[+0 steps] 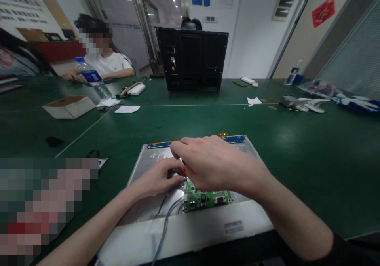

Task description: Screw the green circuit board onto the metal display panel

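A flat silver display panel lies face down on the green table in front of me. A small green circuit board sits on its back, with grey cables running from it toward me. My left hand rests on the panel just left of the board, fingers curled in a pinch. My right hand hovers over the board's upper edge, fingers bent and meeting the left hand's fingertips. What they pinch is hidden.
A black monitor housing stands upright at mid-table. A person in a white shirt sits at the far left behind a water bottle. A cardboard box, paper scraps and white gloves lie around.
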`<state>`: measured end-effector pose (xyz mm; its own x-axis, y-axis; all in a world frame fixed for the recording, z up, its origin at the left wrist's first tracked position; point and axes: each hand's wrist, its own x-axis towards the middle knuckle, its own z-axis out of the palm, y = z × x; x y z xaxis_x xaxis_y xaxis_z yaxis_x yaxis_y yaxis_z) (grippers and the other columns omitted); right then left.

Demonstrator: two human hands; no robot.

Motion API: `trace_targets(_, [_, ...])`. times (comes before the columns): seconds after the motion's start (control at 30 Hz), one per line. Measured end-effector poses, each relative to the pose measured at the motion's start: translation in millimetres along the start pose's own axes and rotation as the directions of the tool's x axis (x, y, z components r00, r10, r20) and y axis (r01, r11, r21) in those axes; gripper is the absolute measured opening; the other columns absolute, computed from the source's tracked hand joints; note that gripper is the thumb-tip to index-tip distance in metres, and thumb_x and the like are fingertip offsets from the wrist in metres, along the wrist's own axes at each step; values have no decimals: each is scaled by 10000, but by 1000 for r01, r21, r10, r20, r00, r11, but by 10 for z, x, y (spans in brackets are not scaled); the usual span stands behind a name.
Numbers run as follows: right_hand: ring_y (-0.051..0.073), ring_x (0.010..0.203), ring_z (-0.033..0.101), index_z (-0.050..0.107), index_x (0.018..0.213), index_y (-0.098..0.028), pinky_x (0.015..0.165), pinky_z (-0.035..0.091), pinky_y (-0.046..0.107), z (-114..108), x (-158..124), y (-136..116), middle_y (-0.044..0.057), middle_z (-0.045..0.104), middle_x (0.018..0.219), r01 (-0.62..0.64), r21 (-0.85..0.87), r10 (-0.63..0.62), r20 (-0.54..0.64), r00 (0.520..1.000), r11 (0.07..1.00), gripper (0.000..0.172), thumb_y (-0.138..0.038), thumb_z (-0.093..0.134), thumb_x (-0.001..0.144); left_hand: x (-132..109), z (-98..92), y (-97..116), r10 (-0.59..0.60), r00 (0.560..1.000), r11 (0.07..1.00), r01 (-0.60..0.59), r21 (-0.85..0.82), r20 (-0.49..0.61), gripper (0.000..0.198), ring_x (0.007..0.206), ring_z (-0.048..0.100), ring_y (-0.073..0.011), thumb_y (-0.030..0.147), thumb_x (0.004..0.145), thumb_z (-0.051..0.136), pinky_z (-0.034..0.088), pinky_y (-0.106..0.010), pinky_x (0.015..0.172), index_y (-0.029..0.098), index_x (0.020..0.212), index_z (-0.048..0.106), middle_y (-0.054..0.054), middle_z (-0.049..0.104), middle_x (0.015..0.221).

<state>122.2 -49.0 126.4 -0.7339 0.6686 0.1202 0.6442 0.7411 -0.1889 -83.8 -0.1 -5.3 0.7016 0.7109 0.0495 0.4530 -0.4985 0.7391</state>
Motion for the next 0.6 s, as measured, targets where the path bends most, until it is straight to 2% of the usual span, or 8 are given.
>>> trace_targets(0.23, [173,770,627,556,1102,-158,553,313,280,21,7,17,75,701,947,-1,-29,1,-24,1000,1000,181,-165,591,925,3,-1,-7,29,1000,1000,-29,-3,-6,141,767,620,-209,268,820,585,506,-332,768,193,854,699,-28,715,825])
trace_targets(0.4, [172,712,638,573,1097,-156,513,273,285,34,10,11,68,716,892,-17,-55,15,-43,999,998,153,-206,584,952,15,-8,3,29,1000,1000,-29,-5,11,136,768,628,-210,254,822,585,515,-337,768,192,876,693,-32,725,840])
trace_targets(0.6, [187,680,671,630,1056,-168,511,259,289,46,26,15,60,733,818,-119,-132,108,-84,991,984,162,-308,605,979,8,-14,9,9,1000,1000,-9,-19,7,79,772,652,-212,249,823,608,521,-326,717,186,821,657,-33,730,830])
